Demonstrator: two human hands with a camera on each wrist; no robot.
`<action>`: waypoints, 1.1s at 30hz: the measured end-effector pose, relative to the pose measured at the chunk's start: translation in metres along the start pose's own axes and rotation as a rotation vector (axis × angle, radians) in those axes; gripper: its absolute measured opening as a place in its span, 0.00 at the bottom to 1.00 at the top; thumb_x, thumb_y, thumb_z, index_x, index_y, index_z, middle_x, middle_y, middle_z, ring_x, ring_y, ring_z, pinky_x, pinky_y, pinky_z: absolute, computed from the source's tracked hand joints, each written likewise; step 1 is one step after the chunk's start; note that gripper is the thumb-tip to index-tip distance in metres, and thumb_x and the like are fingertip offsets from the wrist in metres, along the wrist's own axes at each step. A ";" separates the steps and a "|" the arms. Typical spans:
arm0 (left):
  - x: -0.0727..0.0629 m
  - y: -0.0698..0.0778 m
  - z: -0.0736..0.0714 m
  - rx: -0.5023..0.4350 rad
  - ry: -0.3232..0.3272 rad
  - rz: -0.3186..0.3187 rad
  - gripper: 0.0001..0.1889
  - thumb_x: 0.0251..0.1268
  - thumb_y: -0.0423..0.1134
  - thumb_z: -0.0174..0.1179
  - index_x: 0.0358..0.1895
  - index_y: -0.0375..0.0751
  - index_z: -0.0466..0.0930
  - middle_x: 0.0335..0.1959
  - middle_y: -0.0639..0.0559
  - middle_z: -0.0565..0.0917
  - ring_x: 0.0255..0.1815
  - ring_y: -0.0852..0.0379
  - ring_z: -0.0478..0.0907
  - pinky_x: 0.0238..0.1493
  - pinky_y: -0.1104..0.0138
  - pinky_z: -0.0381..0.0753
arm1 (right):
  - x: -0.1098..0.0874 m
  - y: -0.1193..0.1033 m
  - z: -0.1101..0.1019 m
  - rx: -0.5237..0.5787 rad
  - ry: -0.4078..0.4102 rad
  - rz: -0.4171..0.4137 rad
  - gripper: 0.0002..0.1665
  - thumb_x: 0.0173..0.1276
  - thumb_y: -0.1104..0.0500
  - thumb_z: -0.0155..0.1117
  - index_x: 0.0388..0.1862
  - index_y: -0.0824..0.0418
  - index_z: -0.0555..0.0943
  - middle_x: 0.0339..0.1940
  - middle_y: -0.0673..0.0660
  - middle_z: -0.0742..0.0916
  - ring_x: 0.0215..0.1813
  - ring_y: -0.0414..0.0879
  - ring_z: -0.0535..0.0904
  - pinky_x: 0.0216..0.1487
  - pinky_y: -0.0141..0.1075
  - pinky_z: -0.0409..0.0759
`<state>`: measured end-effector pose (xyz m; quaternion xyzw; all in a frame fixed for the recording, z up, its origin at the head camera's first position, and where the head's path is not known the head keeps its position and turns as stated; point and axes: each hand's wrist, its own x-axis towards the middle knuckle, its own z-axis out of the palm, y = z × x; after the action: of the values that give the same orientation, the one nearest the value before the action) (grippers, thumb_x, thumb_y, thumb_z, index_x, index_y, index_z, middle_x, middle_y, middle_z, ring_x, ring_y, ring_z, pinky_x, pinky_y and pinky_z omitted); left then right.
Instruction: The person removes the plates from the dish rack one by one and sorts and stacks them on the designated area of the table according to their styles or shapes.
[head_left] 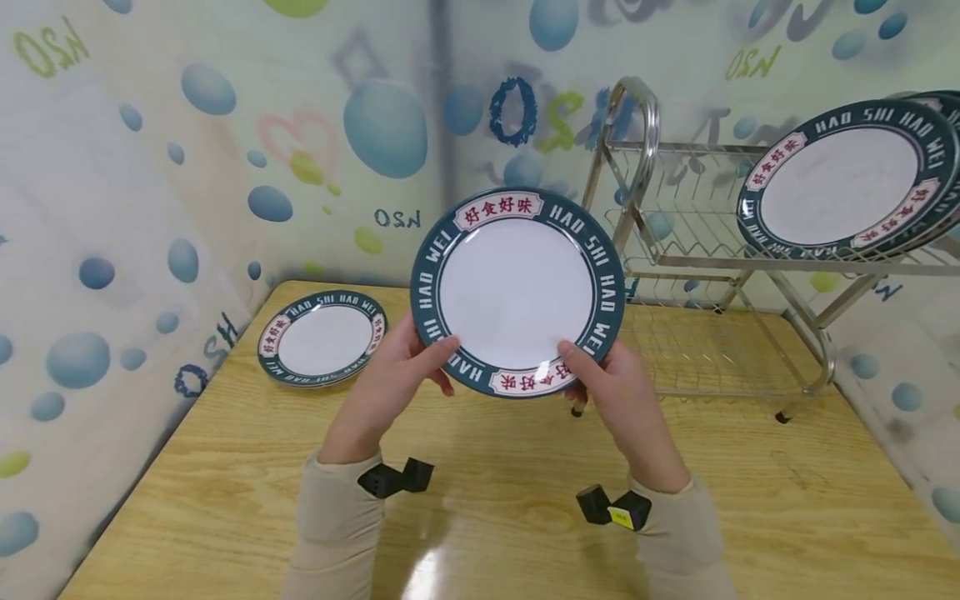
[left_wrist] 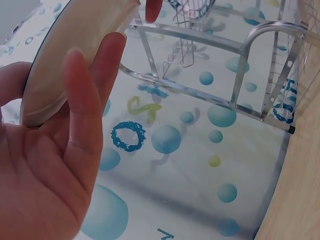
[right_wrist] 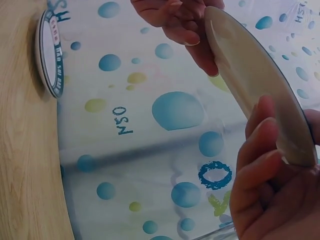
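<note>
We had the plate (head_left: 516, 304) raised above the worktop (head_left: 510, 500), our left hand (head_left: 386, 383) and right hand (head_left: 621, 387) clamped on its lower rim, thumbs (head_left: 437, 355) in front and other fingers (left_wrist: 82, 107) behind. Nothing held the upper edge, so we judged it could tip backward if either thumb slackened; the glossy surface might also slip. The rack (head_left: 651, 125) stood to the right, and a careless swing could knock the rim against its metal or the leaning plates (head_left: 840, 187) there. A drop might chip the other plate (head_left: 322, 340), lying at left.
</note>
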<state>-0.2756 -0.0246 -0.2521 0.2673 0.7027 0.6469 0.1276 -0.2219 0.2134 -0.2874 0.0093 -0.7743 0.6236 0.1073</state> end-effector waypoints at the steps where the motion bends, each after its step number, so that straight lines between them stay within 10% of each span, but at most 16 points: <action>1: 0.000 0.000 0.000 0.003 0.000 0.002 0.21 0.67 0.37 0.48 0.62 0.45 0.58 0.42 0.43 0.79 0.33 0.46 0.76 0.30 0.56 0.78 | 0.000 0.000 0.000 -0.002 -0.002 0.003 0.21 0.64 0.46 0.54 0.48 0.59 0.73 0.27 0.58 0.80 0.24 0.51 0.72 0.23 0.38 0.74; 12: -0.001 -0.003 -0.001 0.033 0.027 0.001 0.21 0.66 0.38 0.49 0.61 0.46 0.60 0.42 0.43 0.79 0.33 0.47 0.76 0.30 0.54 0.78 | 0.002 0.001 -0.001 0.015 -0.047 0.004 0.23 0.65 0.45 0.52 0.51 0.58 0.71 0.29 0.59 0.80 0.25 0.52 0.73 0.24 0.40 0.75; 33: -0.003 -0.001 -0.010 -0.306 -0.167 0.048 0.32 0.66 0.27 0.42 0.69 0.57 0.44 0.54 0.35 0.68 0.40 0.42 0.77 0.40 0.53 0.77 | 0.006 0.005 -0.009 0.017 -0.166 -0.019 0.19 0.69 0.49 0.48 0.44 0.64 0.74 0.25 0.61 0.79 0.25 0.57 0.72 0.22 0.40 0.74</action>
<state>-0.2787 -0.0343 -0.2525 0.3146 0.5765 0.7245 0.2091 -0.2271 0.2242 -0.2891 0.0692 -0.7750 0.6262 0.0486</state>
